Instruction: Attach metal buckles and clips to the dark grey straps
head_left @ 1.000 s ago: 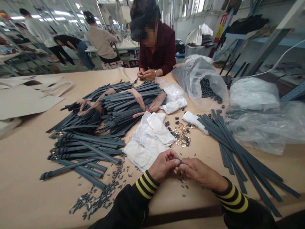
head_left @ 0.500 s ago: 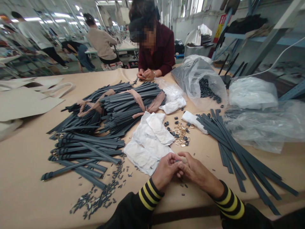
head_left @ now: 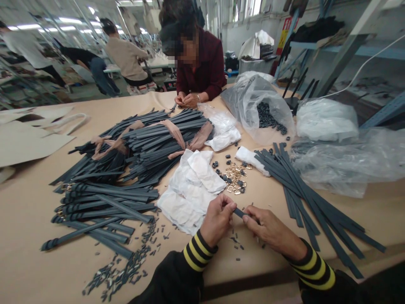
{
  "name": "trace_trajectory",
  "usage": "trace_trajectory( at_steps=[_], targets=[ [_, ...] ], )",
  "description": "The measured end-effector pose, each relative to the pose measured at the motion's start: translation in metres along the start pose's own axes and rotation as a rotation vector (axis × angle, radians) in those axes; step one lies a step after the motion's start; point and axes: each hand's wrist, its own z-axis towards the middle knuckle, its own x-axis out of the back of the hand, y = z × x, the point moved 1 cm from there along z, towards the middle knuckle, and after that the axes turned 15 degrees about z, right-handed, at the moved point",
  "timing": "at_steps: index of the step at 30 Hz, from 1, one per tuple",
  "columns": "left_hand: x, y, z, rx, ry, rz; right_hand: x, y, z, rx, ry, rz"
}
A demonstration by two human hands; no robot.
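Between my two hands a dark grey strap [head_left: 239, 212] shows as a short stretch. My left hand [head_left: 219, 217] pinches one end of it between thumb and fingers. The fingers of my right hand [head_left: 268, 228] close on it a little further right; the rest of the strap is hidden. Below and between the hands, several small dark offcuts [head_left: 238, 259] lie on the table. A crumpled white cloth [head_left: 186, 202] is just left of my left hand. Beyond the hands lie gold metal buckles [head_left: 234, 179] among dark loops.
Finished-looking straps with loops [head_left: 104, 202] lie at left, near a heap of offcuts [head_left: 126, 270]. Tied strap bundles [head_left: 164, 143] are behind them. Loose straps [head_left: 313, 202] spread at right. A clear bag of loops [head_left: 268, 116] stands further back. A co-worker [head_left: 199, 63] handles something small opposite.
My hands have moved apart, and a stretch of strap now shows between them. The camera view has shifted slightly to the right.
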Motion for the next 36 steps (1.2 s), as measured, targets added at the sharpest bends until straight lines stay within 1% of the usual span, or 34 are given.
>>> trace_trajectory(
  at_steps=[3, 6, 10, 11, 13, 15, 16, 19, 21, 23, 26, 29, 31, 33, 34, 36],
  targets=[
    [-0.006, -0.003, 0.003, -0.037, -0.019, 0.078, 0.001, 0.004, 0.000, 0.005, -0.015, 0.040],
    [-0.010, -0.007, 0.005, -0.028, -0.055, 0.093, 0.001, 0.008, -0.001, 0.010, -0.032, 0.056],
    [-0.006, -0.009, 0.010, -0.013, 0.015, 0.057, 0.001, 0.014, -0.001, -0.075, -0.034, 0.179],
    [-0.004, -0.008, 0.012, -0.018, 0.008, 0.062, 0.002, 0.014, -0.001, -0.098, -0.037, 0.214],
    [0.000, -0.005, 0.016, -0.037, -0.065, 0.104, 0.004, 0.015, -0.002, -0.138, -0.037, 0.272],
    [0.003, 0.000, 0.022, -0.108, -0.130, 0.249, 0.008, 0.016, -0.002, -0.156, -0.017, 0.309],
    [0.004, 0.003, 0.025, -0.169, -0.121, 0.369, 0.010, 0.016, -0.002, -0.162, 0.004, 0.318],
    [0.003, 0.011, 0.035, -0.405, -0.026, 0.825, 0.020, 0.021, -0.001, -0.179, 0.111, 0.321],
    [-0.002, 0.013, 0.041, -0.503, -0.021, 1.072, 0.026, 0.024, 0.000, -0.197, 0.186, 0.322],
    [-0.009, 0.012, 0.047, -0.534, -0.036, 1.229, 0.028, 0.025, 0.001, -0.216, 0.228, 0.339],
    [-0.018, 0.008, 0.055, -0.527, 0.002, 1.341, 0.025, 0.025, 0.002, -0.244, 0.239, 0.386],
    [-0.019, 0.006, 0.060, -0.518, 0.040, 1.366, 0.022, 0.023, 0.001, -0.228, 0.237, 0.450],
    [-0.016, 0.007, 0.061, -0.515, 0.069, 1.310, 0.023, 0.023, 0.001, -0.204, 0.252, 0.480],
    [-0.009, 0.012, 0.058, -0.480, 0.072, 1.155, 0.025, 0.024, 0.002, -0.181, 0.284, 0.465],
    [-0.006, 0.015, 0.055, -0.443, 0.050, 1.046, 0.026, 0.024, 0.003, -0.166, 0.298, 0.437],
    [0.002, 0.022, 0.046, -0.336, -0.052, 0.806, 0.025, 0.020, 0.006, -0.117, 0.307, 0.363]
  ],
)
